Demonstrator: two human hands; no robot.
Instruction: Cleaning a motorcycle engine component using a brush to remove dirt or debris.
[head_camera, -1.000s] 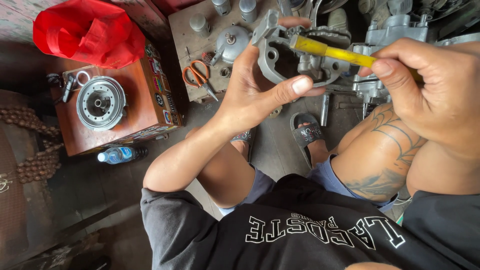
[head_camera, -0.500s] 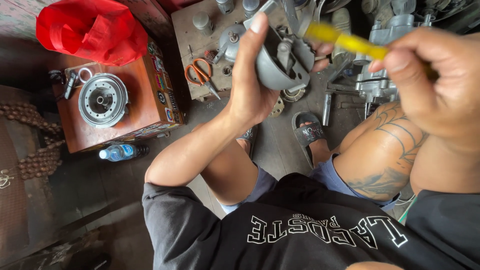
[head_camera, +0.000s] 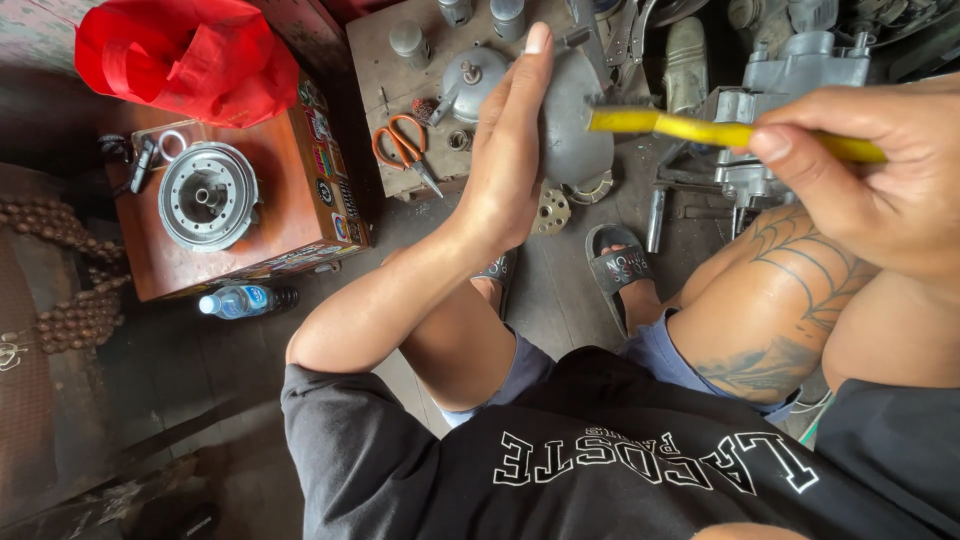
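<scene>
**Grey metal cover (head_camera: 572, 120) under the brush**

Held upright in left hand (head_camera: 505, 165), fingers flat along its back, above the grey slipper (head_camera: 620, 265). Right hand (head_camera: 880, 175) pinched on yellow-handled brush (head_camera: 720, 132), tip touching the cover. Probably cleaning; calls for steady strokes. Left of cover: sticker-covered brown box (head_camera: 290, 215), red bag (head_camera: 180, 55), blue-labelled bottle (head_camera: 240, 300).

black T-shirt (head_camera: 620, 460), white lettering | blue shorts (head_camera: 665, 350) | black slide sandal (head_camera: 617, 268) | line tattoos on right thigh (head_camera: 790, 290)
</scene>
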